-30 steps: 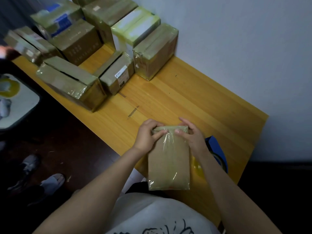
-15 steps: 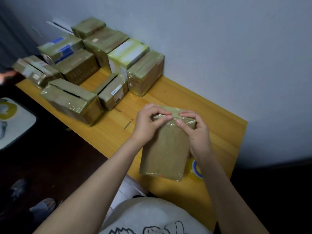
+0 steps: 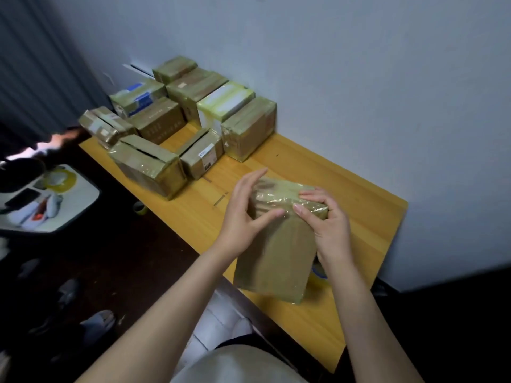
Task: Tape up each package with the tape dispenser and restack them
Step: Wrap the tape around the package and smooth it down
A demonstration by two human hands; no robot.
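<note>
Right hand (image 3: 329, 225) grips the upper end of the package (image 3: 276, 252), fingers curled over the top and thumb on the front face. The left hand (image 3: 249, 214) is spread wide with straight fingers, only its thumb pressing the glossy, crinkled tape along that upper edge. The package is tipped up on end near the front edge of the table (image 3: 345, 194); I cannot tell whether its lower end rests on the wood. A sliver of blue and yellow just behind it is probably the tape dispenser (image 3: 320, 273). The other taped boxes (image 3: 193, 120) sit grouped at the table's far end, well apart.

To my eye the risk is in the grip. One hand carries the load on slick film, so the package could slide out and drop past the front edge. Pressing the tape while it is wrinkled could lock creases in. Swinging the package could also knock the half-hidden dispenser.
</note>
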